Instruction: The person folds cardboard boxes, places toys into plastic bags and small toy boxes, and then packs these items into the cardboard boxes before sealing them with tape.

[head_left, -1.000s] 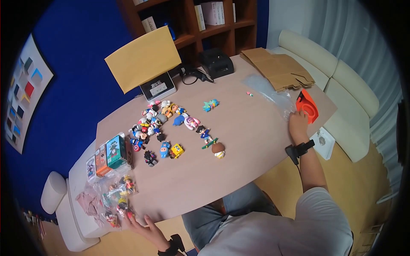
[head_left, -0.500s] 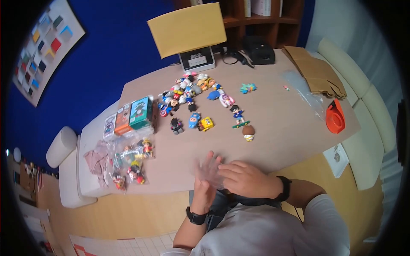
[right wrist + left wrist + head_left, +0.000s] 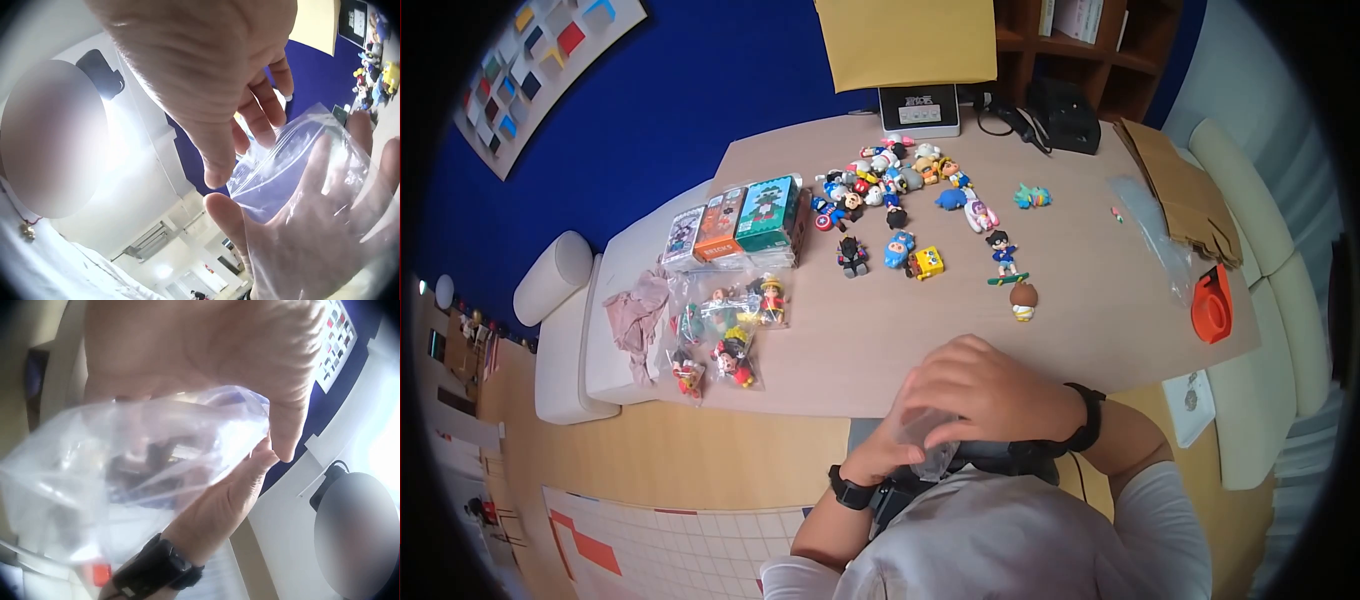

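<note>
A clear plastic zip bag (image 3: 937,440) is held between both hands, close to the body at the table's near edge. My left hand (image 3: 890,447) holds it from the side; in the right wrist view the left hand's spread fingers show through the film and its thumb lies at the bag's edge. From above, my right hand (image 3: 995,393) reaches over with bent fingers, its fingertips (image 3: 265,137) at the zip edge of the bag (image 3: 312,181). In the left wrist view the bag (image 3: 75,469) hangs creased between the hands.
Loose toy figures (image 3: 865,190) cluster at mid table. Bagged figures (image 3: 735,350) lie left, near boxed toys (image 3: 765,215) and a pink cloth (image 3: 638,315). On the right are an orange holder (image 3: 1212,305), a plastic bag (image 3: 1150,235) and brown paper bags (image 3: 1185,195).
The right hand came from beside the orange holder and the left from the bagged figures, meeting at the near edge with the clear bag. The head view shifted too.
</note>
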### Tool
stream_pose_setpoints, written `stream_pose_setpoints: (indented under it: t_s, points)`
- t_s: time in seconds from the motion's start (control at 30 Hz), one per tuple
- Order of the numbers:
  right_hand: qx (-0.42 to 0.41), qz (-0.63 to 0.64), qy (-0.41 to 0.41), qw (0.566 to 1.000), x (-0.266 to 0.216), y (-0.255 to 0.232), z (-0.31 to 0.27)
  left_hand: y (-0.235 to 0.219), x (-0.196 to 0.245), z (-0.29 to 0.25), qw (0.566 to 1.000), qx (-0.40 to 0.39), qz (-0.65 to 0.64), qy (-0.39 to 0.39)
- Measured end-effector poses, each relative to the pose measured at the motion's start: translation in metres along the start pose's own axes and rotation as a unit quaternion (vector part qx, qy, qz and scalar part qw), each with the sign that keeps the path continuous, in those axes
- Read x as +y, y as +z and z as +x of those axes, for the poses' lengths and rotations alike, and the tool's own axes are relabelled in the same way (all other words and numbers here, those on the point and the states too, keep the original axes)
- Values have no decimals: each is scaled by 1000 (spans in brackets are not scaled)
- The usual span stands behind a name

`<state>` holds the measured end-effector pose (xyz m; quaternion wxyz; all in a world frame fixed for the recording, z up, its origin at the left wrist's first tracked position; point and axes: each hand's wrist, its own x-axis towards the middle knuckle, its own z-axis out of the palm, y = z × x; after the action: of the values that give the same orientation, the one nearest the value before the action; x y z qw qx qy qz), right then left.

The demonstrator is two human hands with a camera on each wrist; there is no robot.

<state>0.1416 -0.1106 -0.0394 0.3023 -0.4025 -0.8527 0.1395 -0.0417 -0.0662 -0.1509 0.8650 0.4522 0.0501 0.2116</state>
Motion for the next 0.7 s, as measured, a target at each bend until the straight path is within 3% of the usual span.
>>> stream_pose_setpoints:
  t_s: [0.13,0.23,0.37,0.43,0.53,0.57,0.63,0.7]
  points:
    - [-101,57,-53,992,9,9,2,-10,-9,-6,998,-25,-42,-48]
    - [-191,68,-10,979,7,6,9,-8,-11,-11,993,4,-113,-45]
    - [-204,66,-4,977,15,13,12,-9,3,-10,975,78,-202,-48]
    - [-171,80,-11,982,18,14,17,-12,3,-10,990,63,-124,-41]
    - [-235,48,-2,971,27,6,31,-21,7,-4,992,-4,-110,-65]
    - [-188,59,-1,980,34,4,37,-25,8,0,989,-35,-122,-77]
    - [-94,80,2,992,55,1,50,-32,1,4,981,-7,-195,-11]
    - [-14,-10,82,996,81,-6,69,-34,-2,9,967,21,-249,43]
